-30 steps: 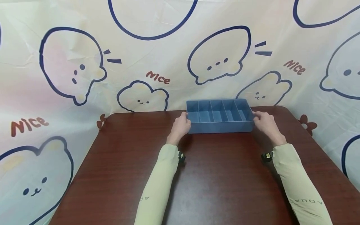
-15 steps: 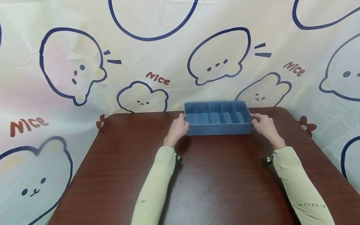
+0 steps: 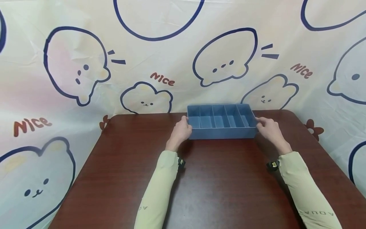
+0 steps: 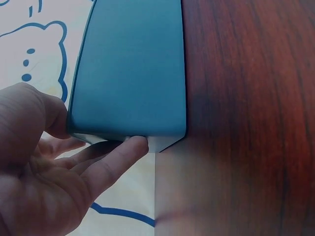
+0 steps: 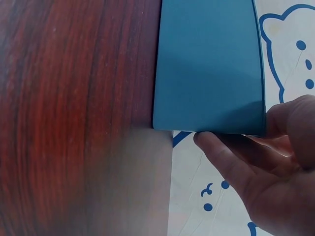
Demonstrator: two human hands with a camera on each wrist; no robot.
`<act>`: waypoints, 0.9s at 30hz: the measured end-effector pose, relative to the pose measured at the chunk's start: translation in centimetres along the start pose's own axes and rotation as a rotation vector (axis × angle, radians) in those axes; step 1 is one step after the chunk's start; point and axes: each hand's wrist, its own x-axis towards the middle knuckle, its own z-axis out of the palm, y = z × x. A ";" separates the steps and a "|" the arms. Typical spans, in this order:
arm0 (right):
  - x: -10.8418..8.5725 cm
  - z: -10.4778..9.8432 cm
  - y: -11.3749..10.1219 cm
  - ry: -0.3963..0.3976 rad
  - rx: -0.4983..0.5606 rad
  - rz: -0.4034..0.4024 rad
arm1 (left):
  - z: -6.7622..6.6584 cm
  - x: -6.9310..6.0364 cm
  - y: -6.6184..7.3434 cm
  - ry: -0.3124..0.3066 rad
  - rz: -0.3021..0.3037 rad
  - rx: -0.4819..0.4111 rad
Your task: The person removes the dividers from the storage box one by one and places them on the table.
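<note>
Counted: 1 divided box (image 3: 223, 133), 5 compartments (image 3: 221, 121), 1 table (image 3: 217, 187). Also 2 grips (image 3: 179, 132), 2 sleeves (image 3: 157, 194), 2 wrist cameras (image 3: 181, 163).

I am wearing pale-green sleeves (image 3: 158, 187) low in the frame; the box (image 3: 223, 133) is showing blue, the surface (image 3: 120, 165) grained red-brown, the upper backdrop (image 3: 177, 60) navy-outlined cream.

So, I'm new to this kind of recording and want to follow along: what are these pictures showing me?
There's no machine here, just a person working bare-handed. The wide picture looks forward and down from their head; the two close-ups look out from each wrist. Near the far edge of the brown table is a blue tray with five compartments, apparently resting there. The left hand holds one end, the right hand the other.
</note>
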 end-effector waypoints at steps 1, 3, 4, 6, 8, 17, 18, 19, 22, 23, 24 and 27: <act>-0.1 0.0 0.0 0.000 0.004 0.003 | 0.0 0.0 0.0 -0.002 0.002 -0.001; -0.2 0.0 0.1 0.003 0.009 0.003 | 0.0 -0.1 0.0 -0.004 0.003 0.000; -0.2 0.1 0.0 0.006 0.010 0.001 | 0.0 -0.2 -0.1 -0.003 0.005 0.001; -0.2 0.2 0.0 0.010 0.013 -0.003 | -0.1 -0.2 -0.2 -0.001 0.007 0.004; -0.1 0.4 0.0 0.013 0.012 -0.009 | -0.2 -0.2 -0.4 0.001 0.009 0.010; -0.3 0.7 -0.2 0.023 -0.003 -0.014 | -0.6 -0.5 -0.7 -0.041 0.012 -0.002; -0.4 0.6 -0.3 0.021 -0.002 -0.012 | -0.6 -0.6 -0.8 -0.043 0.012 -0.003; -0.4 0.6 -0.4 0.020 -0.001 -0.012 | -0.7 -0.6 -0.8 -0.043 0.013 -0.001; -0.5 0.6 -0.5 0.012 0.002 -0.022 | -0.7 -0.8 -0.8 -0.040 0.012 0.005; -0.5 0.6 -0.5 0.012 0.002 -0.027 | -0.8 -0.9 -0.8 -0.037 0.011 0.008; -0.6 0.7 -0.5 0.011 0.002 -0.031 | -0.8 -1.0 -0.8 -0.036 0.008 0.008; -0.6 0.8 -0.4 0.009 -0.004 -0.035 | -0.9 -1.2 -0.9 -0.041 0.001 0.000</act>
